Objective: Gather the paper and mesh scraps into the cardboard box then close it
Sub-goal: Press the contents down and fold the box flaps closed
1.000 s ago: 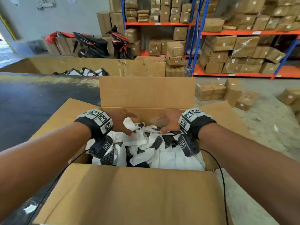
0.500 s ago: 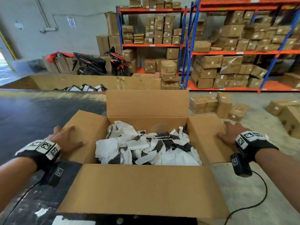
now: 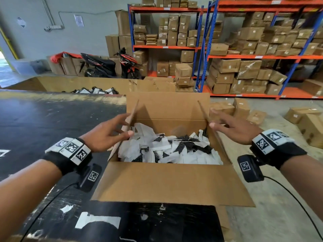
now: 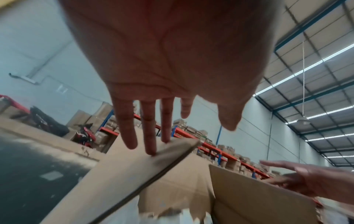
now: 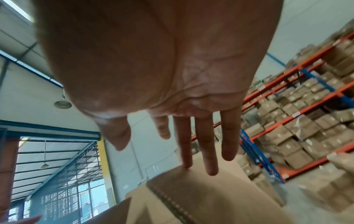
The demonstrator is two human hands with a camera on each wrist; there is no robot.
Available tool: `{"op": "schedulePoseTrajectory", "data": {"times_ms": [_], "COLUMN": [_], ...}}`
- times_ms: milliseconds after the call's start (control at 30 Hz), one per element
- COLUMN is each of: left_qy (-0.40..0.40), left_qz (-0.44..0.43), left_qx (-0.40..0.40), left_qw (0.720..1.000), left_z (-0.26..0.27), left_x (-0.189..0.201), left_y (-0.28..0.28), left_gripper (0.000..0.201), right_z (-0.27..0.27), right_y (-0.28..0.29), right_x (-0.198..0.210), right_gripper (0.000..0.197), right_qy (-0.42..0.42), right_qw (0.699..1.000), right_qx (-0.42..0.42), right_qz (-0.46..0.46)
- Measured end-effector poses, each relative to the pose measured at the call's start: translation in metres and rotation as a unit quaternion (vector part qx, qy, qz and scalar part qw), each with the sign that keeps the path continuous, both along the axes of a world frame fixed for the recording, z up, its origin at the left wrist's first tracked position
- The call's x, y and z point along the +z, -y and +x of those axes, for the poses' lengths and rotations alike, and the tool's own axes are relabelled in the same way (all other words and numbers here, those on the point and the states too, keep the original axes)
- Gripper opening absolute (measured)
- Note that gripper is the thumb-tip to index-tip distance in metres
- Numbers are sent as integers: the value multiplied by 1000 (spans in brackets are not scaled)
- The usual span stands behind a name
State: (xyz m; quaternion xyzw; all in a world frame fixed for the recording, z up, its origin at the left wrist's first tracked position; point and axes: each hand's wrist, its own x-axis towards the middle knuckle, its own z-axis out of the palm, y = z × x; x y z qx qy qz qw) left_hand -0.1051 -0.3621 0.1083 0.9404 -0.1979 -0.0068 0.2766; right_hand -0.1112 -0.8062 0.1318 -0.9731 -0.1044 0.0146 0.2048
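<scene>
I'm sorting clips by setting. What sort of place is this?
Most likely a warehouse or stockroom: tall orange-and-blue shelving racks stacked with cardboard cartons, more cartons on the concrete floor, and a high metal roof with strip lights.

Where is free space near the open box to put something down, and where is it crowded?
Free: dark table surface left of the cardboard box, and grey floor right of it. Crowded: inside the box, full of scraps; both hands hold the side flaps.

Glossy black desk (image 3: 52,123), open cardboard box (image 3: 167,182) on its right edge, torn white paper bits (image 3: 97,221) stuck near the front, long cardboard tray (image 3: 83,83) along its far side
</scene>
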Motion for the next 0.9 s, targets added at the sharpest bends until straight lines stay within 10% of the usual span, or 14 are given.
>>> {"op": "schedulePoseTrajectory", "data": {"times_ms": [100,233,500,800,900], "left_qy": [-45,-57,33,43,123], "left_qz": [2,155,124,-77,-49], "left_qx": [-27,-64,-109,164,221], "left_qw": [999,984,986,983,966], "left_z": [-7,-15,-21,0,14], "left_x": [-35,-84,-113,-100,-97], "left_y": [-12,-60,-79,-38,-14], "left_gripper": [44,97,72,53,85], "right_z": [-9,-12,-23,-14,0], "right_y": [-3,33,70,50,41], "right_x": [-23,-67,-112,-109,-115], "right_gripper": [42,76,98,74,71], "right_qy": [-73,-153,-138,-73,-18], "right_qw": [995,973,977,977,982], "right_qx": [63,72,113,-140,-143], "right_qz": [-18,-155,-117,142,120]}}
